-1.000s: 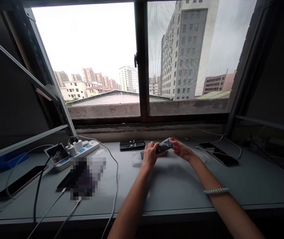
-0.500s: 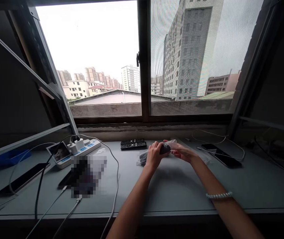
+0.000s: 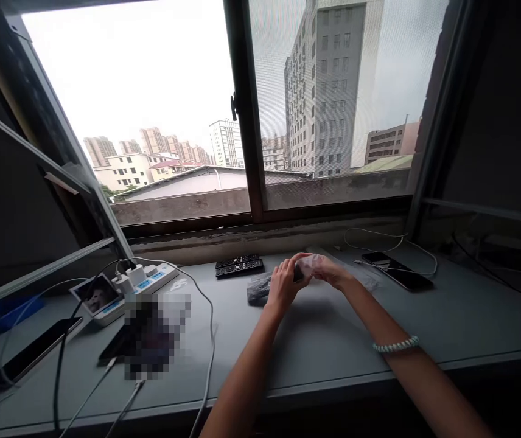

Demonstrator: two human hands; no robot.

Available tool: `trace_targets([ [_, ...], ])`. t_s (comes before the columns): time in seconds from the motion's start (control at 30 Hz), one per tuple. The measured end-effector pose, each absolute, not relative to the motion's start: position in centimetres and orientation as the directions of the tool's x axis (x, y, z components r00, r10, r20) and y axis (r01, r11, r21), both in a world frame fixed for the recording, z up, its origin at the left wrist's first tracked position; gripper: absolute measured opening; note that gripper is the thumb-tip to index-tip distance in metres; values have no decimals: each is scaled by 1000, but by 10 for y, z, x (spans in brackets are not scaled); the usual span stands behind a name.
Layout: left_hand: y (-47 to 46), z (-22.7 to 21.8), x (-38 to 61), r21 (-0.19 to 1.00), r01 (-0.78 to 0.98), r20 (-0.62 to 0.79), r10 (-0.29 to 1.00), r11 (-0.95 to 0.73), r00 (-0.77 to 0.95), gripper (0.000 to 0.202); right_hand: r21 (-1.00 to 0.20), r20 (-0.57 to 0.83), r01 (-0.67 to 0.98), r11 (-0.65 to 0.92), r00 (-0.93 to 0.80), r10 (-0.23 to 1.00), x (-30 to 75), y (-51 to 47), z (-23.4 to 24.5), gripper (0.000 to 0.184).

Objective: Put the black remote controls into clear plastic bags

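My left hand [image 3: 282,283] is closed around a small dark object [image 3: 297,273], mostly hidden by the fingers, so its kind does not show. Clear, crinkled plastic bag film [image 3: 310,264] covers its right end. My right hand [image 3: 332,272] grips that film, its fingers bent and partly hidden behind it. Just left of my left hand, dark items in clear plastic [image 3: 258,291] lie on the grey desk [image 3: 324,353]. More clear plastic [image 3: 364,278] lies flat beyond my right wrist.
Two black remote controls [image 3: 239,266] lie near the window ledge. A phone [image 3: 400,271] with a white cable is at right. At left are a power strip [image 3: 157,280] with plugs, a tablet-like dark slab [image 3: 30,356], a blue tray [image 3: 5,317] and several loose cables.
The view has tilted and shifted slightly. My right fingers have closed in on the plastic film, and less of the dark object shows between my hands.
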State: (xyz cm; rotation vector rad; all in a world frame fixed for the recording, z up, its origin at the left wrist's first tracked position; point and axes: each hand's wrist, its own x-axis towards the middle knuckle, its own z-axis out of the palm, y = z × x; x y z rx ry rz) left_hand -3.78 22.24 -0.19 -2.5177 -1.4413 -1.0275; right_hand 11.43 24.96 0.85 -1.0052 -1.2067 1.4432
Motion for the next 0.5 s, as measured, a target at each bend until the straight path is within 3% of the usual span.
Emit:
trace_targets([
  [0.13, 225, -9, -37, 255, 779, 523, 759, -573, 387, 54, -903, 123, -419, 90, -54, 991, 123, 257, 13, 43],
  [0.23, 223, -13, -35, 210, 766, 466, 751, -607, 468, 50, -814, 132, -555, 173, 114, 985, 130, 262, 14, 32],
  [0.4, 213, -15, -24, 143, 706, 362, 701, -694, 615, 31, -900, 66, -377, 220, 380, 923, 134, 267, 9, 21],
  [0.5, 208, -15, -17, 202, 655, 350, 678, -728, 646, 41, -931, 153, -239, 277, 435, 888, 134, 269, 6, 19],
])
